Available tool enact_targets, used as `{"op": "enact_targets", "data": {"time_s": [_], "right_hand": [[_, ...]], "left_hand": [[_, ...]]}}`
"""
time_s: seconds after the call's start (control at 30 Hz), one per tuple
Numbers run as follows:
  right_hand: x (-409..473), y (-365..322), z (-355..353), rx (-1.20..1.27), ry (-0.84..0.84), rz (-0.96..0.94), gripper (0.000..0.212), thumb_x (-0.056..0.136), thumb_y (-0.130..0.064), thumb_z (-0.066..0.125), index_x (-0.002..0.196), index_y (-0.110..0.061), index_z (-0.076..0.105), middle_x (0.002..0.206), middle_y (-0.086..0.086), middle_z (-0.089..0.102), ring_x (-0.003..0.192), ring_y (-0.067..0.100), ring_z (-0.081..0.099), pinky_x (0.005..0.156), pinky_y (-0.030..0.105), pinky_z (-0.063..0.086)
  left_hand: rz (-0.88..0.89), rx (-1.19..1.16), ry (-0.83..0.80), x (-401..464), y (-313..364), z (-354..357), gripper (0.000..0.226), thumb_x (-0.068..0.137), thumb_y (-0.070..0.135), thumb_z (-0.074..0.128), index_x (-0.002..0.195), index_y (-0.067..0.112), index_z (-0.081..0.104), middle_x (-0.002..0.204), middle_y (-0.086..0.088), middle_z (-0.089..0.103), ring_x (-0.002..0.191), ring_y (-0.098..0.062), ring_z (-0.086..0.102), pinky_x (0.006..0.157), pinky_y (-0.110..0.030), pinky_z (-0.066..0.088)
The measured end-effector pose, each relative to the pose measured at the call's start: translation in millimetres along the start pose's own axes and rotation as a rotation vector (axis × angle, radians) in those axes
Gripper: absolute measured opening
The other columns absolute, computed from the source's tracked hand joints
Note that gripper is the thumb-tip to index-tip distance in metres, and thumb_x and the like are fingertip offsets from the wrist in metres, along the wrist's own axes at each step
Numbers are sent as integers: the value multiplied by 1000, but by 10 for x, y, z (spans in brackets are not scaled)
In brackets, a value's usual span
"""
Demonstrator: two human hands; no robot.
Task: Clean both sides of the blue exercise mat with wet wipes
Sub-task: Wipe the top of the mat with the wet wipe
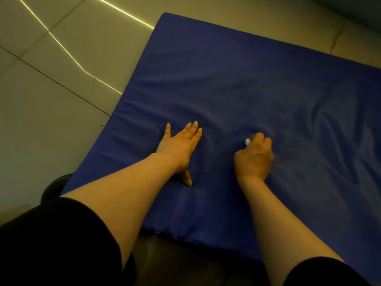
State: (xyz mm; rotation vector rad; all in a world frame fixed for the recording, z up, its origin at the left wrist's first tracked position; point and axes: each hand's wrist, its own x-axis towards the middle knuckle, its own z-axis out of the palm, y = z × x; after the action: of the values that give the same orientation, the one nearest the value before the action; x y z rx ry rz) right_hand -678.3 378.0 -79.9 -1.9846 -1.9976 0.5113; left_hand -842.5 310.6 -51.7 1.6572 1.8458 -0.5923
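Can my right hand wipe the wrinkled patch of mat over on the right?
Probably yes: the right hand grips the wet wipe on the mat, with nothing between it and the wrinkles.

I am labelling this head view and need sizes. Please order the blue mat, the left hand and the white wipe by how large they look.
1. blue mat
2. left hand, flat on the mat
3. white wipe, mostly hidden inside the right hand, so its full size is unclear

No text or label seems readable anywhere; the view is dim.
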Motion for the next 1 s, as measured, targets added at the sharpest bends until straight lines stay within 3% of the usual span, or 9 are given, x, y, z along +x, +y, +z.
{"op": "enact_targets", "data": {"time_s": [0.17, 0.27, 0.4, 0.53, 0.67, 0.8, 0.93, 1.0], "right_hand": [[-489, -439, 259, 87, -204, -266, 11, 90, -6, 49, 98, -1, 54, 104, 19, 54, 85, 39, 55, 65, 35, 33], [-423, -446, 246, 67, -289, -348, 11, 91, -10, 50, 100, -4, 53, 106, 15, 53, 88, 36, 55, 66, 33, 35], [12, -195, 57, 5, -185, -174, 22, 83, -7, 61, 104, -5, 54, 114, 14, 53, 99, 36, 56, 78, 38, 41], [224, -82, -30, -18, -77, 34, 21, 89, -13, 59, 105, -2, 52, 116, 17, 53, 101, 39, 55, 79, 40, 42], [-169, -450, 218, 31, -180, -213, 19, 95, -18, 44, 102, -2, 54, 110, 17, 54, 95, 36, 54, 70, 35, 34], [-227, -558, 279, 58, -306, -344, 11, 92, -13, 48, 98, -7, 54, 106, 12, 54, 91, 31, 55, 64, 28, 30], [196, -315, 101, 10, -198, -200, 19, 85, -10, 60, 103, -5, 55, 113, 15, 54, 100, 34, 55, 78, 37, 41], [373, -205, 21, 19, -119, -84, 21, 85, -9, 61, 104, -3, 54, 115, 16, 53, 102, 36, 55, 83, 40, 44]], "left_hand": [[-17, -1, 10, -4, 0, 7, 146, 57, 58, 83, 150, 17, -21, 157, 0, -29, 146, -15, -20, 115, -58, -9], [-18, -4, 11, -12, 1, -5, 145, 57, 57, 84, 151, 17, -20, 157, 1, -28, 146, -14, -19, 115, -58, -9], [-2, 5, 6, -10, -2, -10, 147, 55, 61, 82, 151, 18, -20, 157, 1, -28, 146, -15, -19, 115, -60, -8], [8, -21, 5, -14, -15, -13, 146, 56, 60, 82, 151, 19, -21, 157, 2, -28, 146, -14, -19, 115, -60, -9], [4, -29, 15, -2, -22, 3, 146, 55, 59, 83, 151, 19, -20, 157, 2, -27, 146, -13, -19, 115, -59, -8], [-2, -39, 11, -7, -27, -12, 146, 55, 58, 84, 151, 19, -18, 158, 3, -26, 146, -13, -18, 115, -59, -9], [14, -18, -33, 2, -28, -86, 141, 56, 63, 81, 153, 21, -13, 160, 3, -20, 148, -14, -11, 112, -65, -8], [2, -46, -26, 33, -66, -199, 128, 59, 65, 78, 155, 24, 3, 163, 4, -2, 149, -16, 6, 111, -69, -2]]}}
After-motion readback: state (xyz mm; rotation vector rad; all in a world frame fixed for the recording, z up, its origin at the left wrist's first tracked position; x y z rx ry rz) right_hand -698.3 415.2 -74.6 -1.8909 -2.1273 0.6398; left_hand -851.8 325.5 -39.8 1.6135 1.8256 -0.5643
